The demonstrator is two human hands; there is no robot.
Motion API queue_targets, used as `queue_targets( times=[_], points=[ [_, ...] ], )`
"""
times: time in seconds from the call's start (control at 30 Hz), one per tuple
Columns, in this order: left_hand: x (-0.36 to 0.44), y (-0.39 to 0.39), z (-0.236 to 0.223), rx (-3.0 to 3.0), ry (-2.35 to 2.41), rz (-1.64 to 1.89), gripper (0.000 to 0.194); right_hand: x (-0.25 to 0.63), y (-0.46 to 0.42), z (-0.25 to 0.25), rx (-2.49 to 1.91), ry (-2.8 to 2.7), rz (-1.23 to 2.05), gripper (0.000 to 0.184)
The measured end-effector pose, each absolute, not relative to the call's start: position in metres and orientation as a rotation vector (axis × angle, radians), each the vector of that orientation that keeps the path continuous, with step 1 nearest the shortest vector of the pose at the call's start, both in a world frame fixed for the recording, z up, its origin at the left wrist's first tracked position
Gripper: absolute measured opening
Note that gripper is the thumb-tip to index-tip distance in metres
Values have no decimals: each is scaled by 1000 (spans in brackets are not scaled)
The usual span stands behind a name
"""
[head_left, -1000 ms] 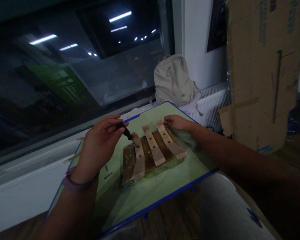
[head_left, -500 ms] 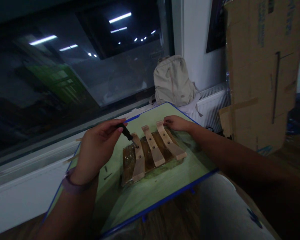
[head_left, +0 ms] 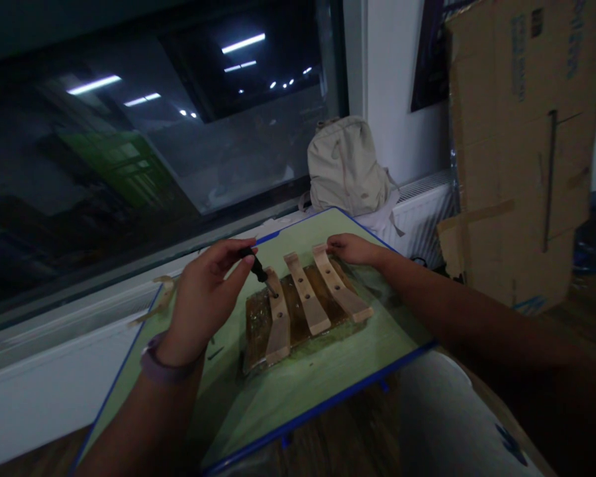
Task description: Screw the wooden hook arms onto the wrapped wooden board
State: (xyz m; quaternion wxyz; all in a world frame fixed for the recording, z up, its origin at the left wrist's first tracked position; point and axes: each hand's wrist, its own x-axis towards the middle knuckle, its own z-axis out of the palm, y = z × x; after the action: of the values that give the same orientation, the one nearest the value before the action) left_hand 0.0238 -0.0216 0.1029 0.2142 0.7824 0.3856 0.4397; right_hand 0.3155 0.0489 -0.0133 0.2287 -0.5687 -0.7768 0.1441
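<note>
My left hand (head_left: 211, 291) is closed around the black handle of a screwdriver (head_left: 254, 266). The screwdriver slants down, its tip at the upper hole of the left wooden piece (head_left: 279, 338). Two similar pieces, the middle wooden piece (head_left: 314, 311) and the right wooden piece (head_left: 346, 299), lie beside it, each with two holes. All three rest across a brown, glossy slab (head_left: 258, 324). At the far end of the right piece, my right hand (head_left: 353, 249) has its fingers curled in; what they grip, if anything, is hidden.
The slab lies on a pale green table (head_left: 298, 397) with blue edges. Small dark bits (head_left: 215, 353) lie left of the slab. Behind are a beige backpack (head_left: 345, 165), a radiator (head_left: 422, 199) and a window (head_left: 179, 132). A large cardboard box (head_left: 516, 159) stands at right.
The whole view has shifted slightly. The screwdriver tip stays at the same hole, while my left hand looks turned a little around the handle. My right hand keeps its place.
</note>
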Motion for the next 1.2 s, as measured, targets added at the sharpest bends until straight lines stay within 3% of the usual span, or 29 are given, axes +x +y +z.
queue_targets(
  times=[0.2,0.4,0.67,0.87,1.2],
  points=[
    [23,-22,105,2304,1212,1321,15,315,47,-12,-1550,-2130,407,32],
    [26,-24,101,2079,1043,1276,29,314,46,-10,-1549,-2116,426,32],
    [24,-21,100,2314,1182,1386,15,314,47,-10,-1530,-2130,433,32],
    [27,-21,94,2069,1044,1317,32,315,49,-13,-1565,-2122,417,31],
    [24,-22,98,2235,1121,1368,20,316,51,-13,-1564,-2136,422,32]
  ],
)
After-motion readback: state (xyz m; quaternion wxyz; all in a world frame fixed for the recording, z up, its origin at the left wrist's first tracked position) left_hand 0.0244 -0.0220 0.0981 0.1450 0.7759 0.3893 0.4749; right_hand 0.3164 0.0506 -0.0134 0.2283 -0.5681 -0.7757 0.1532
